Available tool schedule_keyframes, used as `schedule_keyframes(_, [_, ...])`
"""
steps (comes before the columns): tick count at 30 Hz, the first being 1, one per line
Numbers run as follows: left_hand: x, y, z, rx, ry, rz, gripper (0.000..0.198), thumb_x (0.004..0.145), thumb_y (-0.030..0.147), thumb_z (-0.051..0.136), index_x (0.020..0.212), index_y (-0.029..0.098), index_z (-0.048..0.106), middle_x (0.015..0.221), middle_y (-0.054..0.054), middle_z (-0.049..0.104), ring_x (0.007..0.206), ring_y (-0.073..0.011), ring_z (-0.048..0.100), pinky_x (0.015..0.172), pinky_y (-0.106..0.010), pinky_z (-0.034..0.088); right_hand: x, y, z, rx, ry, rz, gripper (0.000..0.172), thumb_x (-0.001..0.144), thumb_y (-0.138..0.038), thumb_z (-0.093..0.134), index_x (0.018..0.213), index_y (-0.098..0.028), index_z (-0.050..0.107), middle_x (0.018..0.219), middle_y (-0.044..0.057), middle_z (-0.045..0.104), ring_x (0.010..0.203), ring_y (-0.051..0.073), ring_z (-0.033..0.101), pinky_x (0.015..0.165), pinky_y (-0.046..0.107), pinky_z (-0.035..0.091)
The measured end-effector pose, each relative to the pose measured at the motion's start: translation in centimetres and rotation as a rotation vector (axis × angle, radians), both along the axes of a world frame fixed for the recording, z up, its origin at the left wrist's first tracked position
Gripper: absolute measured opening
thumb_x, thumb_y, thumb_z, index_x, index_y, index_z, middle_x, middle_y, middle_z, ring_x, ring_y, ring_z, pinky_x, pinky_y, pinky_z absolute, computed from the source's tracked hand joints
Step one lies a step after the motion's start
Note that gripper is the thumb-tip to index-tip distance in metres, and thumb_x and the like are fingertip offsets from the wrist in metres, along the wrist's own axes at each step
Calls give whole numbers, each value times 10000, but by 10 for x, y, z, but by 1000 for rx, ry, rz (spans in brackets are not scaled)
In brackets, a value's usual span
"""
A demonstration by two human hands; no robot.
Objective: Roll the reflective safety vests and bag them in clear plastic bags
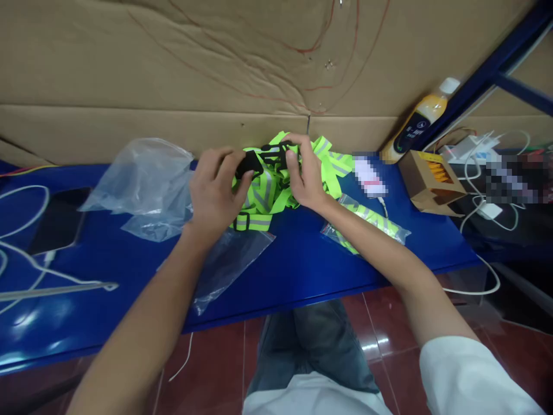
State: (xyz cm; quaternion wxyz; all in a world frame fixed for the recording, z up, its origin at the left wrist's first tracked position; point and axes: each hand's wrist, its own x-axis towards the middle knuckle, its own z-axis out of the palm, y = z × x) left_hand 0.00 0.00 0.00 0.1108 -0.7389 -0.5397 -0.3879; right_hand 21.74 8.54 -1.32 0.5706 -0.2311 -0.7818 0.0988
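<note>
- The left hand (215,193) is held over the blue table (302,265), and its thumb and fingers are pinching a black buckle (249,164) of the neon green reflective vest (276,184).
- The right hand (305,173) is just beside it; its fingers are closed on the black strap part (276,153) on top of the vest, and the thumb presses from below.
- The vest lies bunched on the table near the cardboard wall (173,69). Its shape is hard to read, because the hands cover the middle part.
- I cannot tell if the two black parts are joined or apart; the fingers hide the place where they meet.
- Under the left wrist there is an empty clear plastic bag (228,259), partly covered by the arm. One more crumpled clear bag (142,184) lies left of the hands.
- A packed vest in a clear bag (380,222) lies under the right forearm, so only its ends are visible.
- At the right side stand a bottle with yellow drink (419,121) and a small brown carton (427,178); two areas near them are blurred and not readable.
- On the left, a dark phone (58,219) with white cable (26,253) is cut by the picture edge.
</note>
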Motion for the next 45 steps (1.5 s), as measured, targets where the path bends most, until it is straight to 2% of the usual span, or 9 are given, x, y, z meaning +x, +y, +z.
schedule_keyframes(3, [1, -1, -1, 29, 34, -4, 385, 1105, 407, 565, 1476, 320, 617, 1411, -158, 717, 1332, -374, 688, 1160, -599, 579, 0, -3, 1, -49, -68, -10, 470, 1202, -602, 231, 1317, -264, 538, 1180, 97, 722, 1092, 244, 715, 1034, 449, 606])
schedule_keyframes(6, [2, 0, -2, 81, 81, 4, 358, 1116, 388, 555, 1466, 322, 591, 1383, -149, 729, 1286, -344, 712, 1123, -567, 619, 0, -2, 0, -52, -72, 2, 489, 1193, -636, 245, 1313, -276, 554, 1156, 87, 728, 1071, 237, 694, 1023, 430, 599])
schedule_keyframes(14, [2, 0, -4, 103, 112, -3, 347, 1123, 360, 556, 1466, 311, 561, 1379, -147, 724, 1291, -327, 712, 1139, -561, 624, 0, -6, 4, 8, -82, 64, 383, 1219, -487, 299, 1313, -224, 561, 1210, 100, 751, 1113, 231, 723, 1038, 441, 598])
schedule_keyframes(21, [6, -1, -3, 99, 83, -36, 355, 1119, 352, 562, 1470, 300, 567, 1392, -156, 723, 1315, -336, 706, 1153, -555, 608, 0, -6, 3, -20, -128, 30, 424, 1215, -528, 245, 1310, -251, 551, 1203, 110, 743, 1118, 245, 731, 1031, 452, 607])
schedule_keyframes(28, [14, -4, -4, 80, 33, -68, 374, 1097, 357, 564, 1458, 265, 595, 1402, -166, 716, 1350, -357, 690, 1184, -573, 585, 1, -2, -1, 85, -137, 44, 353, 1223, -458, 257, 1323, -264, 535, 1178, 94, 720, 1065, 245, 687, 1004, 453, 578])
schedule_keyframes(36, [14, 7, -19, 155, -155, -134, 262, 1117, 416, 562, 1307, 267, 666, 1197, -131, 757, 1155, -340, 739, 1057, -531, 610, 0, -7, 1, 136, -154, 70, 314, 1227, -393, 296, 1298, -239, 560, 1120, 88, 705, 1055, 247, 657, 973, 435, 539])
schedule_keyframes(45, [15, 9, -18, 134, -227, -187, 205, 1100, 408, 588, 1225, 271, 676, 1117, -124, 748, 1062, -324, 716, 947, -516, 605, 0, -8, 1, 138, -177, 64, 302, 1230, -372, 301, 1297, -228, 558, 1175, 98, 721, 1109, 246, 663, 994, 424, 520])
